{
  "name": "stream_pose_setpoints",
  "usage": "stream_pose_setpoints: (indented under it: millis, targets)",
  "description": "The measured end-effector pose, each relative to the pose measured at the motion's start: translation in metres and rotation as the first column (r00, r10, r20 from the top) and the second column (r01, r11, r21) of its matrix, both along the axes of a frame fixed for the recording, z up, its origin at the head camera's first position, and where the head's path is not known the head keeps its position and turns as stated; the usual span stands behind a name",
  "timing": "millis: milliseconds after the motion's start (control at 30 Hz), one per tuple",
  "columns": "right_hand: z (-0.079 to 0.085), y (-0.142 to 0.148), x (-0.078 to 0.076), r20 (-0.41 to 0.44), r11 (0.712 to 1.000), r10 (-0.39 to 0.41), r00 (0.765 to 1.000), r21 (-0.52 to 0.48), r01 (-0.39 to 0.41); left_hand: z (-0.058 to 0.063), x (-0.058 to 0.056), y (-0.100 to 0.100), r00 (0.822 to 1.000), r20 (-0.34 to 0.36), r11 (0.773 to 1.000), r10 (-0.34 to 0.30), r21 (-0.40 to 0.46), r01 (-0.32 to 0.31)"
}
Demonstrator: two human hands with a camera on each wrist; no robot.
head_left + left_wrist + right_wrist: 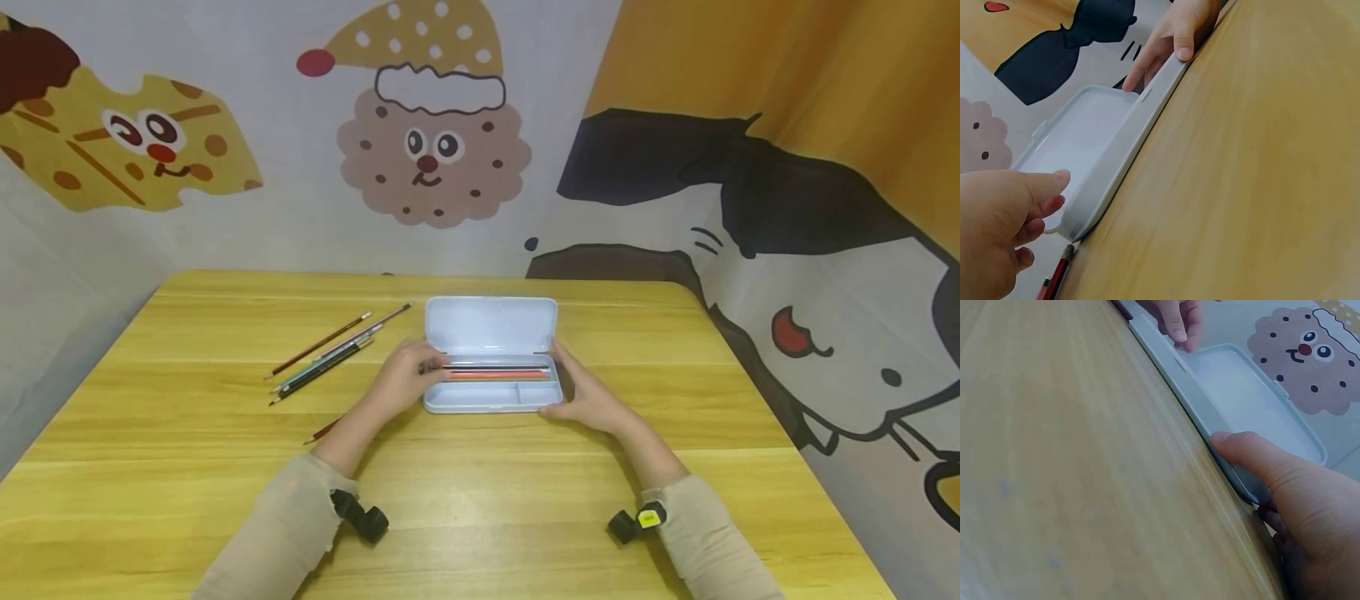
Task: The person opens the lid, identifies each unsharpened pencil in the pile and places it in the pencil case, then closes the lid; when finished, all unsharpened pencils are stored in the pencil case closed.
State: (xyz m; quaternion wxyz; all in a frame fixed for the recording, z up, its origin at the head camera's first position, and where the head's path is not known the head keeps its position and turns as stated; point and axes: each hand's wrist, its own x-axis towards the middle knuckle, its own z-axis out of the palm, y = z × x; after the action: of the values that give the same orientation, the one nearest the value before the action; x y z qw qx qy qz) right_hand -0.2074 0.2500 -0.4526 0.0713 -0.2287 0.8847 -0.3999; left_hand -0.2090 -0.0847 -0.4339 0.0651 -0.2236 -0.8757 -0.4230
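A pale blue-white pencil case [480, 398] lies open on the table, its lid [491, 323] tipped back. Inside, a dark pencil [498, 367] and orange-red pencils [498, 375] lie lengthwise. My left hand [405, 379] is over the case's left end, near the pencil ends. In the left wrist view its loosely bent fingers [1035, 212] show nothing held, though the case wall hides the interior there. My right hand [588, 398] grips the case's right end, with the thumb [1244, 447] on the front wall.
Several loose pencils [322, 367] lie left of the case. A red pencil [322, 431] lies nearer, partly hidden by my left forearm. The wooden table [480, 500] ends at a wall covering [285, 233] with cartoon prints.
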Motion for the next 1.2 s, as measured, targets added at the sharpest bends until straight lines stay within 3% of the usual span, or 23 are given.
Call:
stream_pose_setpoints:
  millis: [367, 700, 900, 1200]
  targets:
    - [-0.001, 0.0, 0.0, 0.001, 1.0, 0.001, 1.0, -0.001, -0.001, 0.009, 0.007, -0.011, 0.998, -0.043, 0.997, 0.038, 0.063, -0.036]
    - [-0.001, 0.001, 0.0, 0.001, 1.0, 0.0, 1.0, -0.001, 0.0, 0.014, 0.001, -0.015, 0.989, -0.081, 0.981, 0.121, 0.165, -0.107]
    - [-0.001, 0.0, 0.0, 0.0, 1.0, -0.003, 1.0, -0.008, 0.003, 0.018, -0.003, -0.011, 0.984, -0.067, 0.958, 0.167, 0.248, -0.146]
    - [0.0, 0.0, 0.0, 0.005, 0.999, 0.001, 1.0, -0.032, 0.0, 0.019, -0.012, 0.002, 0.987, -0.004, 0.935, 0.161, 0.32, -0.151]
